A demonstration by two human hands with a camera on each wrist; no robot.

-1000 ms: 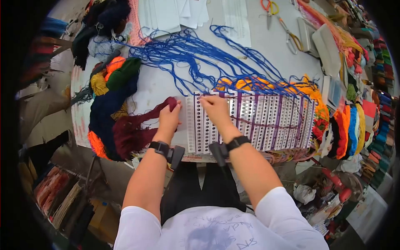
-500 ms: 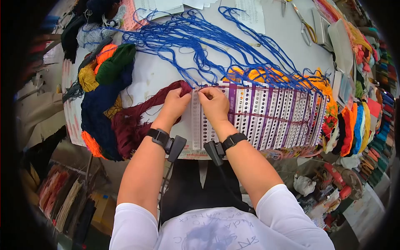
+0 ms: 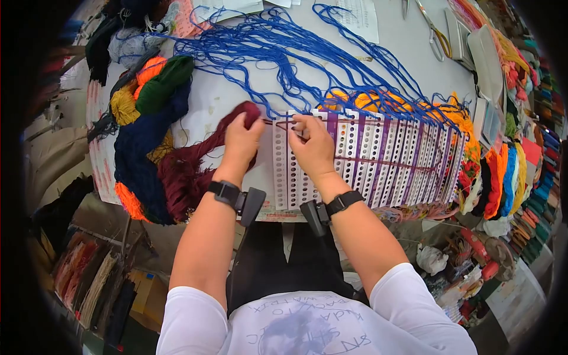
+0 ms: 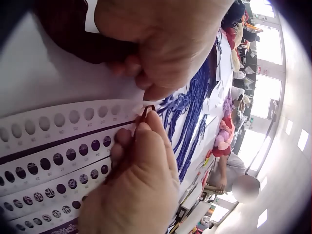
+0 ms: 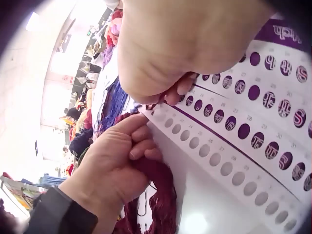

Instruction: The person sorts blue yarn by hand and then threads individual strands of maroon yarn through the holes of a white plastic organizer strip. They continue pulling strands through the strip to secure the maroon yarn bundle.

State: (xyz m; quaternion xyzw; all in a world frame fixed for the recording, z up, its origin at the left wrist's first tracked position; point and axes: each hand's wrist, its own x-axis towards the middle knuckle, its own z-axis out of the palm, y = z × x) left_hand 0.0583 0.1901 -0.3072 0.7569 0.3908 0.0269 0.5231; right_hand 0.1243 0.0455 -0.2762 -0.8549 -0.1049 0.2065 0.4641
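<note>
My left hand (image 3: 241, 145) grips a hank of maroon yarn (image 3: 188, 180), which trails away to the left across the table. At the upper left corner of a row of overlapping white punched cards (image 3: 280, 168), my right hand (image 3: 312, 147) pinches a maroon strand (image 4: 148, 111) between thumb and forefinger. That strand shows near the end hole of the outermost card in the left wrist view. Maroon yarn crosses the other cards in lines, and blue cords (image 3: 278, 50) are tied along their top edge.
Orange yarn (image 3: 455, 112) lies behind and right of the cards. Navy (image 3: 139, 163), green (image 3: 168, 89) and orange hanks are heaped at the left. Scissors (image 3: 436, 38), paper sheets (image 3: 360, 21) and a grey case (image 3: 485, 65) sit farther back. A person (image 4: 234, 178) is in the background.
My hands came together at the card's upper corner, then parted slightly, the left one drawing back left with the maroon yarn. The head view has shifted a little.
</note>
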